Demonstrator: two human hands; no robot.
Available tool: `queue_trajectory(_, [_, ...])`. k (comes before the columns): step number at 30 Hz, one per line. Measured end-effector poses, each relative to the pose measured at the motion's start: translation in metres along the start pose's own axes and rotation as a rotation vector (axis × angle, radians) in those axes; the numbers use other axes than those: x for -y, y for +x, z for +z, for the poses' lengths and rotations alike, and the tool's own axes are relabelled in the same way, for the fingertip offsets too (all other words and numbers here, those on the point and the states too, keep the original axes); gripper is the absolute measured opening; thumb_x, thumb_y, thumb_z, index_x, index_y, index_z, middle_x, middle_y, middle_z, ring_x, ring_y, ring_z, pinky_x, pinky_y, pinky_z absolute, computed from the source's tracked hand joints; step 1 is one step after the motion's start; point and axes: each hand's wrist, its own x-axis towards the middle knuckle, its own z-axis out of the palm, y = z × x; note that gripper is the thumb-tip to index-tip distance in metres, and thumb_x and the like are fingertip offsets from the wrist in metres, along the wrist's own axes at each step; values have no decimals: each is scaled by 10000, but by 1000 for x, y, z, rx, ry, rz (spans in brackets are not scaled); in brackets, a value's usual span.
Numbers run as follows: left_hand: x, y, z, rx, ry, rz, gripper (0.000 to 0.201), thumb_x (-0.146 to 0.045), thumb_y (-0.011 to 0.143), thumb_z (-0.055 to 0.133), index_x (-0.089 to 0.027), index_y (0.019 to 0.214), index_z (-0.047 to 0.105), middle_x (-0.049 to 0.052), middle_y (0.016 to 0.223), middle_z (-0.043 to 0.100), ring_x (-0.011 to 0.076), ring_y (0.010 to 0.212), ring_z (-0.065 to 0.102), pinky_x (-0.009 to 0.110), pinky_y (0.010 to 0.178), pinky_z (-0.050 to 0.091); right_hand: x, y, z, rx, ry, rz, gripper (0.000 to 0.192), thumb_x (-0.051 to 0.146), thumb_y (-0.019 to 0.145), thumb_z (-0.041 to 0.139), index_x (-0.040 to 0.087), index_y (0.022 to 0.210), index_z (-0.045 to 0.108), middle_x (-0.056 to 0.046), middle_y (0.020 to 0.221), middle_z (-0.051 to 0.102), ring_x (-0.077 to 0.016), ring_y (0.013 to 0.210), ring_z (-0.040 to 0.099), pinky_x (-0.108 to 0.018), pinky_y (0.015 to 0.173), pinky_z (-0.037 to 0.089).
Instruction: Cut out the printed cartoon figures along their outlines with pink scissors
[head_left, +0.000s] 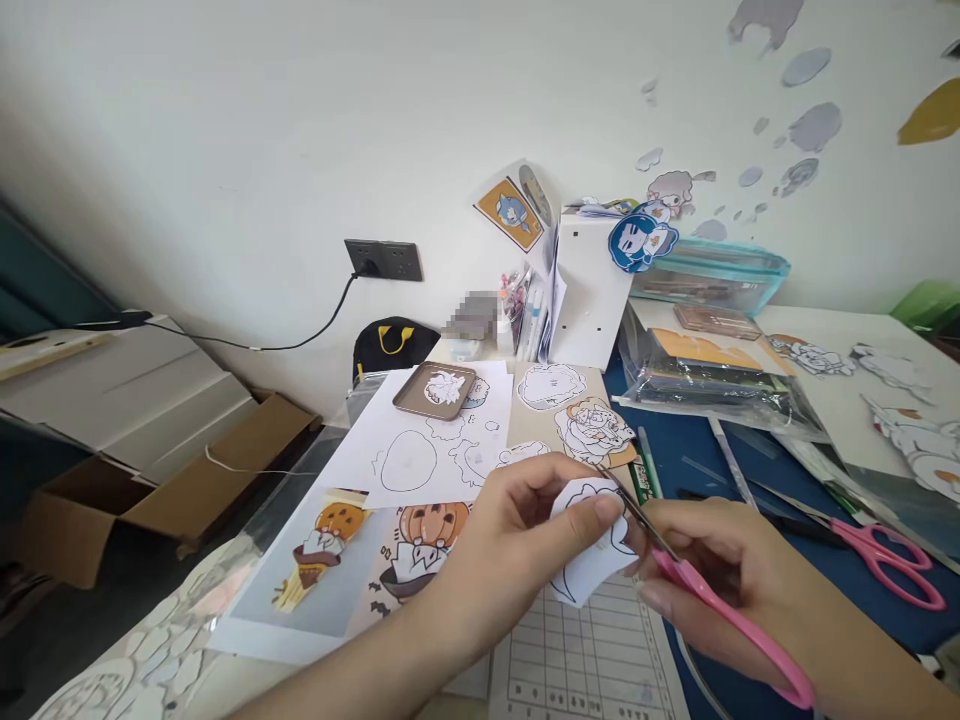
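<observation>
My left hand (517, 545) pinches a small white paper cutout (596, 560) with a black outline drawing, held above the desk. My right hand (739, 590) grips pink-handled scissors (720, 605); their thin blades (626, 500) reach up and left to the top edge of the cutout. Both hands hover over a printed grid sheet (592, 660) near the front of the desk.
Printed pumpkin-character sheets (360, 560) and outline sheets (427, 450) lie to the left, with a brown tin lid (435, 390). A second pink pair of scissors (885, 550) rests on the blue mat (690, 460) at right. White box (589, 290), plastic bags, open cardboard box (172, 480) at left.
</observation>
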Motion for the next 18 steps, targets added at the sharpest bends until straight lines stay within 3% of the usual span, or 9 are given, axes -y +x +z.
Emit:
queue_trajectory(8, [-1,0,-1,62,-21,25,183,-304,886,612,-167,770,576,15,677,659,114,597,558,210,512,375,-4,-4,2,29,0,-10,113,145,816,539,227,737,536,69,583,354,-110,512,317,-224,422,282])
queue_trajectory(18, [0,-1,-3,90,-36,22,149,-270,912,581,-169,804,565,19,685,661,129,654,584,241,587,402,-2,1,1,19,-64,-39,141,114,809,515,235,739,539,57,596,368,-129,545,329,-247,454,288])
